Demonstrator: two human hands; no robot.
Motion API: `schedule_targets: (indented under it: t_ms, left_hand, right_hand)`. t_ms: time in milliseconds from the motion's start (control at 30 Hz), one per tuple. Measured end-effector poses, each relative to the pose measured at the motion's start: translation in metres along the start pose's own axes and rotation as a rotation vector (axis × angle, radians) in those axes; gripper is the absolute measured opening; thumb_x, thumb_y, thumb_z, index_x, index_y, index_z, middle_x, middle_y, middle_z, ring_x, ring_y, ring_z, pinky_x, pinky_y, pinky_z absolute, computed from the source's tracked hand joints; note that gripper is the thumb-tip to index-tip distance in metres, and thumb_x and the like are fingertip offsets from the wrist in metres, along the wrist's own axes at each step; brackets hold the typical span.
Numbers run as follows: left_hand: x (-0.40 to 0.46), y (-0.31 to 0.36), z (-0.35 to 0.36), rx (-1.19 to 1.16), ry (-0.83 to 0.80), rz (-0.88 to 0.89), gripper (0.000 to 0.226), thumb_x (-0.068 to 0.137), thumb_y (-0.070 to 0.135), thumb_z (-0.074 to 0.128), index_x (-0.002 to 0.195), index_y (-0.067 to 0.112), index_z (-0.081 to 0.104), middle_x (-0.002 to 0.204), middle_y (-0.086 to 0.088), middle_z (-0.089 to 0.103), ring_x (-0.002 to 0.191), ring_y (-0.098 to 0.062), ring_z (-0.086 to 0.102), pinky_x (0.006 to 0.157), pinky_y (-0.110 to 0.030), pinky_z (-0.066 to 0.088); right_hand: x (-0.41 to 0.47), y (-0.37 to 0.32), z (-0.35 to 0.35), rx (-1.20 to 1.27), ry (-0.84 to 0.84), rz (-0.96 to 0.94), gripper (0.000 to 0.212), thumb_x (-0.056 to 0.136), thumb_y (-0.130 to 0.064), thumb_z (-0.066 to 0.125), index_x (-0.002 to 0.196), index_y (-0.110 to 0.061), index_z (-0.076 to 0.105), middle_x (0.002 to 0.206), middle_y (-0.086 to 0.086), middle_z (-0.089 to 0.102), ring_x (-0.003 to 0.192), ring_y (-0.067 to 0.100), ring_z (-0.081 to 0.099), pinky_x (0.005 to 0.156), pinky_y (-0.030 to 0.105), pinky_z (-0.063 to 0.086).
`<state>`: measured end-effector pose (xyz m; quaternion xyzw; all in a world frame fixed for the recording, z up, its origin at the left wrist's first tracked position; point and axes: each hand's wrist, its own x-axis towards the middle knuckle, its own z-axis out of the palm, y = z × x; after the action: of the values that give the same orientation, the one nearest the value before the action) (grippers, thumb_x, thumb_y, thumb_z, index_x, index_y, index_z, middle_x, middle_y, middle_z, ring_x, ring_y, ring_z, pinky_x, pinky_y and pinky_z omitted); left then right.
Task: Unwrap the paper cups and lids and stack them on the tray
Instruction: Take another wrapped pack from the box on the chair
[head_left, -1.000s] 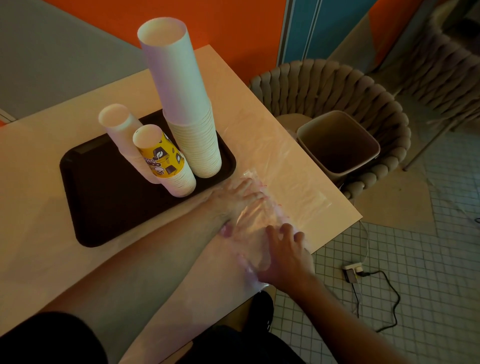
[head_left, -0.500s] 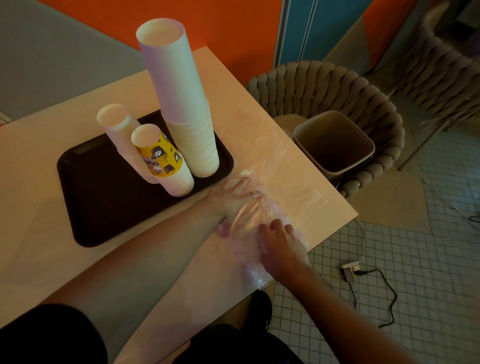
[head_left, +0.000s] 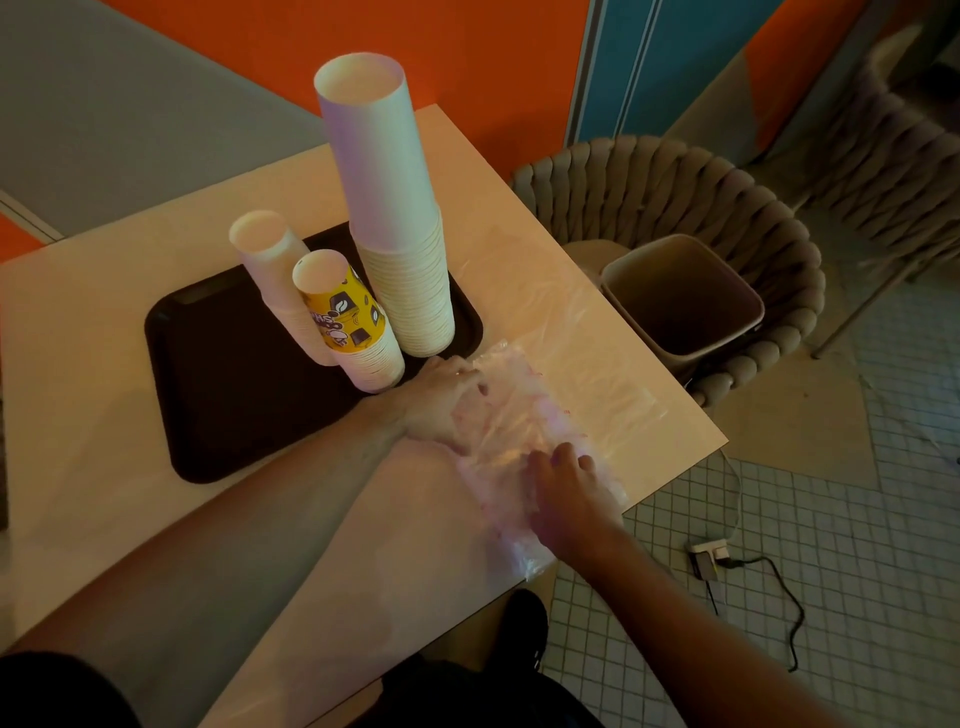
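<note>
On the dark tray (head_left: 218, 395) stand three upside-down stacks of paper cups: a tall white stack (head_left: 395, 218), a shorter white stack (head_left: 275, 280) and a stack topped by a yellow printed cup (head_left: 348, 317). Just right of the tray, clear plastic wrap (head_left: 519, 431) lies bunched on the table. My left hand (head_left: 441, 400) rests flat on the wrap's left side, fingers straight. My right hand (head_left: 566, 493) presses on the wrap's near end with its fingers spread flat. No lids are in view.
A second flat sheet of clear plastic (head_left: 576, 332) lies along the table's right edge. Off that edge a beige bin (head_left: 680, 301) sits on a woven chair (head_left: 675, 197). A charger and cable (head_left: 711, 561) lie on the tiled floor.
My right hand slid a little along the wrap toward my left hand. My left hand stayed in place on the plastic.
</note>
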<state>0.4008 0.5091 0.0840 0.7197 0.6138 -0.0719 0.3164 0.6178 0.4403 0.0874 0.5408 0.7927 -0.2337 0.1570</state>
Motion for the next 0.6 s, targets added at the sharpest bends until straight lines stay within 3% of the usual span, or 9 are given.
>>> schedule_targets:
  t_ms: [100,267,367,600]
  left_hand:
    - [-0.003,0.001,-0.001,0.071,0.052,-0.024,0.042,0.09,0.028,0.068,0.132,0.026,0.06,0.141,0.006,0.049,0.13,-0.022,0.035,0.106,-0.046,0.037]
    - [-0.013,0.001,0.006,0.056,0.112,-0.062,0.043,0.096,0.02,0.055,0.138,0.029,0.058,0.146,0.01,0.051,0.123,-0.024,0.04,0.104,-0.046,0.035]
    - [-0.022,0.003,0.012,-0.021,0.216,-0.091,0.044,0.095,0.017,0.055,0.137,0.029,0.059,0.147,0.006,0.049,0.126,-0.025,0.041,0.103,-0.044,0.035]
    - [-0.066,0.006,0.028,-0.3,0.459,-0.15,0.037,0.086,0.01,0.066,0.12,0.024,0.07,0.128,-0.001,0.063,0.12,-0.024,0.054,0.103,-0.043,0.044]
  right_hand:
    - [0.003,0.001,-0.002,0.036,-0.009,-0.002,0.056,0.094,-0.024,0.06,0.144,-0.012,0.039,0.136,0.012,0.041,0.119,0.032,0.046,0.091,0.037,0.049]
    - [0.0,0.002,-0.002,0.048,0.073,-0.025,0.053,0.095,-0.024,0.054,0.145,-0.013,0.042,0.133,0.009,0.046,0.112,0.029,0.048,0.091,0.034,0.047]
    - [-0.005,0.002,-0.007,0.058,0.11,-0.039,0.052,0.095,-0.023,0.054,0.146,-0.016,0.043,0.137,0.008,0.049,0.116,0.027,0.049,0.093,0.034,0.049]
    - [-0.008,-0.014,-0.017,0.087,0.188,-0.161,0.04,0.099,-0.022,0.053,0.139,-0.023,0.054,0.139,-0.001,0.056,0.117,0.02,0.053,0.09,0.027,0.048]
